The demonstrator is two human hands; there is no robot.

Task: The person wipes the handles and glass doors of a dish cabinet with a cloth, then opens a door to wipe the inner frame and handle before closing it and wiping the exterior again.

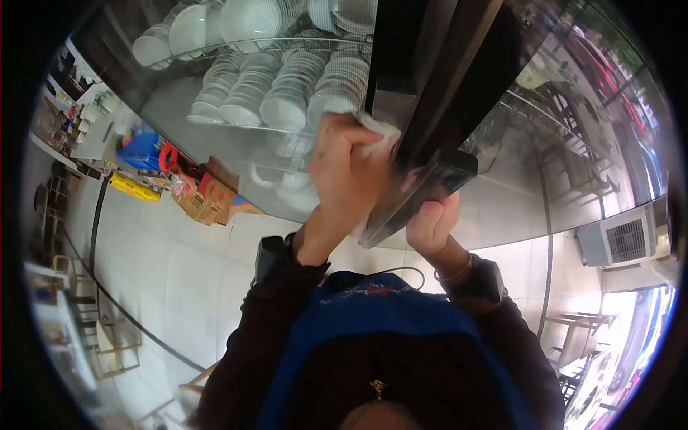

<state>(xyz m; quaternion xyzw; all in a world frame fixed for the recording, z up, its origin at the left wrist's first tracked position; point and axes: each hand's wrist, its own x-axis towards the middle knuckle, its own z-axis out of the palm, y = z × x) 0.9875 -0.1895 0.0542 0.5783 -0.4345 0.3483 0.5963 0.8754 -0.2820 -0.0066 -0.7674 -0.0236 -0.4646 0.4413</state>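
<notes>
At twelve o'clock, just above the middle of the view: left hand point(344, 161), bent at the fingers and closed on a crumpled white cloth point(380, 136). Cloth lies towards one o'clock, where the glass door point(236, 154) meets a dark upright frame point(437, 79); part of it is hidden by the fingers, and the hand's lower edge is blurred.

At three o'clock, close to the middle: right hand point(435, 222), fingers bent, touching the lower end of a dark door edge point(448, 172). Whether the fingers close round that edge cannot be told.

At eleven o'clock, behind the glass: stacked white bowls point(283, 111) in leaning rows; above them, larger white plates point(251, 25) on a wire rack point(215, 51).

At nine o'clock: cardboard cartons point(208, 204), open; beyond them, a yellow box point(135, 186) on the floor point(172, 265) and, slightly higher, a blue box point(143, 148).

At three o'clock, near the rim: one pale air cooler point(627, 240) with a dark grille. At four o'clock: wooden chairs point(577, 340). At six o'clock: the wearer's blue apron point(380, 312) over dark sleeves. Each wrist: one black device, the right one beside a thin bracelet point(454, 275).
</notes>
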